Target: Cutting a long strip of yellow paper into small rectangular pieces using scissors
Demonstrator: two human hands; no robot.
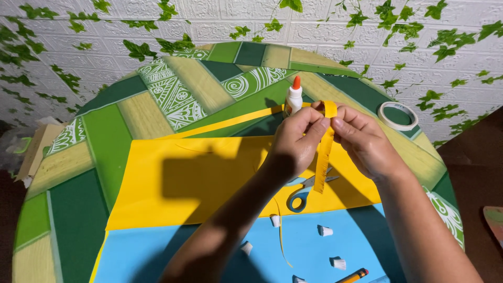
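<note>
From the head camera, a round table (105, 152) with a green patterned cover fills most of the view, its far edge close to a white wall with leaf prints (78, 31). The left half of the table is bare cover, with open room there; the right rim curves past a roll of tape (398, 116) lying flat near the edge.

A yellow sheet (199, 183) lies across the middle of the table, overlapping a blue sheet (314, 251) nearer the person. On the blue sheet sit several small white paper bits (325, 230) and the tip of a pencil (352, 275) (at the bottom edge). Scissors (301, 196) with blue handles lie under the hands, partly hidden.

Both hands are raised above the yellow sheet, close together, pinching a yellow paper strip (326, 147). The left hand (296, 144) grips it between thumb and fingers; the right hand (364, 141) pinches it just beside. The strip loops over the fingertips, one end hanging straight down toward the scissors, the other running long and leftward, low over the table. A glue bottle (294, 99) with an orange cap stands upright just behind the hands.
</note>
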